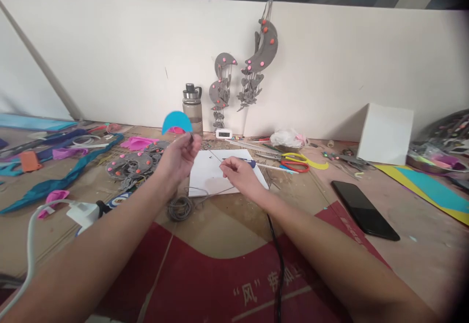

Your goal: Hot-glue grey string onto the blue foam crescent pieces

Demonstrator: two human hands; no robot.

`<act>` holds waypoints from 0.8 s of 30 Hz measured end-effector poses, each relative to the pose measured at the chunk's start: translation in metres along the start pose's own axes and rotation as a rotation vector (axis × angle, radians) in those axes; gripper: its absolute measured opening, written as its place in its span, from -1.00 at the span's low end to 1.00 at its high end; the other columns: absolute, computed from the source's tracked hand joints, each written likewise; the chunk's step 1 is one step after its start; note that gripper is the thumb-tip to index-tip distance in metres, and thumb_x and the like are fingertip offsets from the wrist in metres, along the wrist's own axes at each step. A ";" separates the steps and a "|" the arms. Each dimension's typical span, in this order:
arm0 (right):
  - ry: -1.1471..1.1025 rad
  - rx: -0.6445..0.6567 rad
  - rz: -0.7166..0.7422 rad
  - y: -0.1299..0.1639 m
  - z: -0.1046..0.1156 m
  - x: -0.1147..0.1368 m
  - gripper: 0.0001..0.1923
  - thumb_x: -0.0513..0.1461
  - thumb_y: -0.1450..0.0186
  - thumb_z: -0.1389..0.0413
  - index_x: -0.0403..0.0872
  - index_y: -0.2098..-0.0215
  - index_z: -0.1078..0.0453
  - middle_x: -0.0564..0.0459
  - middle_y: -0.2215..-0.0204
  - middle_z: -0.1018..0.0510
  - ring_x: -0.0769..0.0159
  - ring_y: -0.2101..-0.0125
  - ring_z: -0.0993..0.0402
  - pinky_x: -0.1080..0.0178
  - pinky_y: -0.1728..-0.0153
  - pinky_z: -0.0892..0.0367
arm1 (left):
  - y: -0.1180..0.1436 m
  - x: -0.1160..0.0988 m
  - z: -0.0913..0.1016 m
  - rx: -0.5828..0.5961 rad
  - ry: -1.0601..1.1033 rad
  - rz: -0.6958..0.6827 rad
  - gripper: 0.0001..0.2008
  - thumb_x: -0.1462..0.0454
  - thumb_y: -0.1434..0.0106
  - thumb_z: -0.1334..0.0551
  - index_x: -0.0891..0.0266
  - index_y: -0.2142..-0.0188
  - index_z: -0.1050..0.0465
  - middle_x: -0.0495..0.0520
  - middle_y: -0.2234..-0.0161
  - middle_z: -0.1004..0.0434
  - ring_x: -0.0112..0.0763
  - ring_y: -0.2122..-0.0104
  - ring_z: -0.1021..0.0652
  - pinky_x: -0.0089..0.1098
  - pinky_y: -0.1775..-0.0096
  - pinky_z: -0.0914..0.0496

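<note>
Cord [179, 209] lies coiled just below my left hand [179, 159], one length running across toward my right hand [238, 174]. My right thumb and fingertips pinch a thin strand [215, 155] slanting up toward the left hand. My left fingers curl around a dark bit [191, 138]; I cannot tell how tightly. A blue piece [177, 119] shows directly above that hand, overlapping the bottle [193, 110] beyond; whether I hold it is unclear. Paper [207, 174] lies beneath, between the hands. Crowding my left wrist is a felt pile [137, 164], with a plug [84, 213] left of the forearm. Just behind the right hand sits a blue handle [251, 163], then scissors [283, 157] farther right. My phone [364, 210] lies well right of that hand, and a black cable [280, 264] runs below its forearm.
</note>
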State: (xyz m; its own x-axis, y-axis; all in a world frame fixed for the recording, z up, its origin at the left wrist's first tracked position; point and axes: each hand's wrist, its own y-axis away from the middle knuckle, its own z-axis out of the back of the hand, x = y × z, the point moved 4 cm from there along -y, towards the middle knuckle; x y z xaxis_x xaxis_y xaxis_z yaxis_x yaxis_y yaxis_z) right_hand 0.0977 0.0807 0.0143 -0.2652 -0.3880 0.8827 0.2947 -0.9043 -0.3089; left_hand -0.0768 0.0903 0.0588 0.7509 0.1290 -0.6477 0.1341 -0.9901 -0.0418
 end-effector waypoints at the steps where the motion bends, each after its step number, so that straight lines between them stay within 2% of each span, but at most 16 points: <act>1: 0.009 0.009 0.002 -0.002 0.004 0.003 -0.83 -0.13 -0.22 -0.05 -0.06 0.40 -0.33 0.17 0.55 -0.40 0.46 0.54 -0.26 0.36 0.49 -0.18 | -0.003 -0.012 0.000 -0.014 0.024 -0.056 -0.82 0.45 -0.29 -0.09 0.36 0.44 -0.38 0.04 0.52 -0.52 -0.64 0.50 -0.54 -0.67 0.39 -0.46; 4: 0.034 0.055 -0.043 -0.009 0.020 0.015 -0.82 -0.11 -0.20 -0.10 -0.07 0.37 -0.36 0.19 0.58 -0.37 0.50 0.60 -0.21 0.39 0.57 -0.13 | -0.011 -0.038 0.007 -0.046 0.049 -0.160 -0.81 0.46 -0.30 -0.09 0.33 0.43 -0.38 0.02 0.51 -0.52 -0.66 0.46 -0.54 -0.67 0.32 -0.46; 6: 0.048 0.071 -0.085 -0.010 0.034 0.029 -0.80 -0.11 -0.18 -0.13 -0.07 0.32 -0.38 0.21 0.62 -0.35 0.51 0.64 -0.18 0.40 0.62 -0.09 | -0.016 -0.046 0.014 -0.087 0.037 -0.193 -0.83 0.45 -0.27 -0.15 0.27 0.45 -0.38 -0.01 0.49 -0.52 -0.67 0.41 -0.54 -0.70 0.29 -0.44; 9: 0.033 0.154 -0.176 -0.001 0.055 0.058 -0.78 -0.10 -0.17 -0.15 -0.08 0.31 -0.40 0.20 0.63 -0.34 0.52 0.68 -0.18 0.41 0.69 -0.03 | -0.020 -0.044 0.023 -0.148 0.030 -0.204 -0.81 0.46 -0.28 -0.14 0.24 0.45 -0.37 -0.02 0.46 -0.53 -0.65 0.39 -0.53 -0.67 0.31 -0.45; 12: 0.066 0.399 -0.213 0.018 0.072 0.084 -0.75 -0.07 -0.16 -0.18 -0.10 0.39 -0.45 0.12 0.61 -0.42 0.47 0.66 -0.24 0.38 0.68 -0.11 | -0.023 -0.037 0.026 -0.114 0.021 -0.200 -0.86 0.46 -0.29 -0.11 0.33 0.39 -0.37 -0.03 0.46 -0.52 -0.66 0.38 -0.52 -0.64 0.27 -0.45; 13: 0.063 0.424 -0.212 0.022 0.078 0.089 -0.75 -0.07 -0.11 -0.22 -0.11 0.42 -0.47 0.09 0.59 -0.46 0.44 0.63 -0.29 0.36 0.65 -0.16 | -0.024 -0.034 0.027 -0.109 0.018 -0.200 -0.87 0.46 -0.30 -0.09 0.35 0.36 -0.37 -0.03 0.47 -0.51 -0.66 0.39 -0.52 -0.65 0.27 -0.44; 14: 0.059 0.396 -0.186 0.023 0.085 0.091 -0.75 -0.07 -0.06 -0.25 -0.10 0.45 -0.47 0.09 0.57 -0.49 0.42 0.60 -0.32 0.35 0.62 -0.20 | -0.024 -0.031 0.028 -0.103 0.014 -0.206 -0.87 0.45 -0.30 -0.09 0.35 0.36 -0.37 -0.03 0.48 -0.50 -0.66 0.41 -0.51 -0.65 0.27 -0.44; 17: 0.146 0.298 -0.100 0.015 0.094 0.080 -0.73 -0.04 -0.04 -0.26 -0.08 0.53 -0.45 0.08 0.56 -0.51 0.37 0.53 -0.38 0.31 0.50 -0.28 | -0.024 -0.021 0.028 -0.075 -0.008 -0.231 -0.90 0.44 -0.25 -0.16 0.36 0.42 -0.36 -0.01 0.50 -0.49 -0.64 0.46 -0.50 -0.63 0.30 -0.44; 20: 0.503 0.099 -0.029 -0.004 0.091 0.052 -0.65 -0.05 -0.20 -0.15 -0.07 0.63 -0.34 0.02 0.61 -0.46 0.30 0.51 -0.39 0.26 0.44 -0.23 | -0.019 -0.002 0.026 -0.019 -0.122 -0.191 -0.92 0.44 -0.20 -0.19 0.37 0.44 -0.38 0.04 0.50 -0.50 -0.57 0.46 -0.53 -0.57 0.32 -0.45; 21: 0.642 -0.006 -0.063 -0.009 0.089 0.041 -0.64 -0.07 -0.20 -0.14 -0.06 0.67 -0.28 -0.01 0.62 -0.44 0.25 0.49 -0.39 0.24 0.43 -0.21 | -0.016 0.005 0.025 -0.009 -0.154 -0.173 -0.93 0.42 -0.18 -0.21 0.36 0.45 -0.38 0.04 0.49 -0.51 -0.56 0.46 -0.54 -0.55 0.33 -0.45; 22: 0.737 -0.027 -0.125 -0.012 0.084 0.028 -0.63 -0.08 -0.20 -0.14 -0.06 0.67 -0.25 -0.05 0.62 -0.44 0.21 0.47 -0.41 0.22 0.41 -0.20 | -0.013 0.014 0.024 0.010 -0.187 -0.138 -0.93 0.40 -0.15 -0.25 0.35 0.45 -0.38 0.03 0.49 -0.51 -0.54 0.47 -0.54 -0.53 0.33 -0.46; 24: 0.805 0.056 -0.267 -0.015 0.070 0.002 -0.62 -0.03 -0.15 -0.17 -0.06 0.67 -0.25 -0.10 0.62 -0.46 0.14 0.45 -0.44 0.21 0.43 -0.20 | -0.005 0.030 0.021 0.074 -0.287 -0.049 -0.88 0.33 -0.12 -0.31 0.35 0.44 -0.40 0.06 0.48 -0.52 -0.50 0.47 -0.55 -0.48 0.32 -0.46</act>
State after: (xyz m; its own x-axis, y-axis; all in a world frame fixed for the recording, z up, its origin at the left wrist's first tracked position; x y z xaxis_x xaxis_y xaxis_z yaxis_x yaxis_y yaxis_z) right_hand 0.1574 0.1056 0.0457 -0.8983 -0.1903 0.3961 0.1687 -0.9816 -0.0891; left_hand -0.0685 0.0978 0.0231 0.5294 0.1666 -0.8319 0.1108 -0.9857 -0.1269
